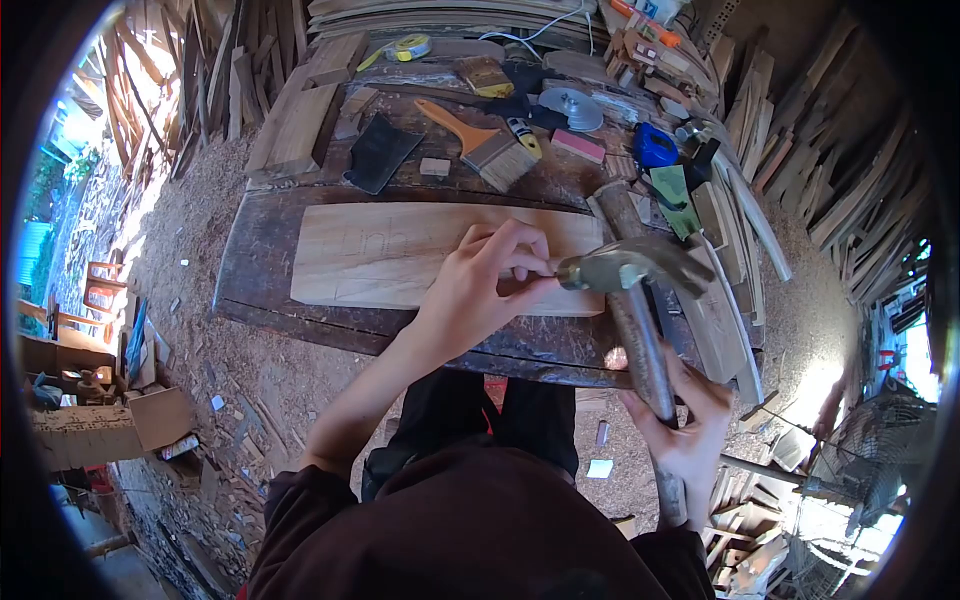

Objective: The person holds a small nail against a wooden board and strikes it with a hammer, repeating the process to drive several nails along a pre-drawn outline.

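Observation:
A pale wooden board [350, 255] with faint pencil marks lies flat across the dark workbench [260, 270]. Over its right half, my left hand [478, 285] has thumb and index finger pinched together; whatever is between them is too small to make out. My right hand [692, 420] grips the handle of a claw hammer [638, 345]. The hammer's striking face is right beside the left fingertips, above the board's right end, and its claw points right. Behind the board lie a wide paintbrush [500, 160] with an orange handle and a small wooden block [434, 167].
Across the bench's back are a black sheet [383, 153], a pink block [578, 146], a metal disc [572, 107], a yellow tape measure [408, 47] and a blue tape measure [655, 146]. Wooden strips [715, 325] line the right edge. Sawdust and offcuts cover the floor [215, 240].

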Tool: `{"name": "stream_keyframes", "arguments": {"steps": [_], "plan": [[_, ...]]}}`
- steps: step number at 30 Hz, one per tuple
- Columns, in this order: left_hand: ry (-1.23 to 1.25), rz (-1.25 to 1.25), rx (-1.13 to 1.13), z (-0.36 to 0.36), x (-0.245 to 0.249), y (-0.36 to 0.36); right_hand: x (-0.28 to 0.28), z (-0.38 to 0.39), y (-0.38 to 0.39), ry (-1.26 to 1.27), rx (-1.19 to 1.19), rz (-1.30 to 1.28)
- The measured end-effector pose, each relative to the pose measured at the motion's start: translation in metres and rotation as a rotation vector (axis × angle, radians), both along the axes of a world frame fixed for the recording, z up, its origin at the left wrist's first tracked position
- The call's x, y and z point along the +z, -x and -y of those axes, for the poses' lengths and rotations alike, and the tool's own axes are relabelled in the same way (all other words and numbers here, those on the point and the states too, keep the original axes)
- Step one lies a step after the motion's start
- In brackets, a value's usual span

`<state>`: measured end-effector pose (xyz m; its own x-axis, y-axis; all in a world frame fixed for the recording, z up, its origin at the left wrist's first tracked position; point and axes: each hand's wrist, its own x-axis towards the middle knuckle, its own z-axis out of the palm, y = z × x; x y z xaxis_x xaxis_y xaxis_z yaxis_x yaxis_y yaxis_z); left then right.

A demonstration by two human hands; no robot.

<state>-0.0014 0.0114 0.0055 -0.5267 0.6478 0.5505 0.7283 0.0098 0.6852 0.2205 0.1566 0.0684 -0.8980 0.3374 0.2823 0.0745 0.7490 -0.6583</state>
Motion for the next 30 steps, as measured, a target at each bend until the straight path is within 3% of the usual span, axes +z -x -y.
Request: {"name": "stream_keyframes", "arguments": {"steps": [5, 6, 10, 14, 30], "plan": [[-0.05, 0.13, -0.008, 0.0, -0.003, 0.0, -0.011, -0.012, -0.003, 0.196, -0.139, -0.094], [-0.088, 0.169, -0.001, 0.0, -0.002, 0.001, -0.018, -0.01, 0.002, 0.428, -0.174, -0.159], [-0.08, 0.091, -0.012, 0.001, 0.001, 0.002, -0.049, -0.016, 0.015, 0.715, -0.213, -0.195], [-0.037, 0.017, -0.035, 0.002, 0.002, 0.004, -0.075, -0.023, 0.024, 0.756, -0.246, -0.24], [-0.064, -0.014, -0.062, 0.0, -0.002, 0.004, -0.076, -0.024, 0.024, 0.731, -0.229, -0.198]]}}
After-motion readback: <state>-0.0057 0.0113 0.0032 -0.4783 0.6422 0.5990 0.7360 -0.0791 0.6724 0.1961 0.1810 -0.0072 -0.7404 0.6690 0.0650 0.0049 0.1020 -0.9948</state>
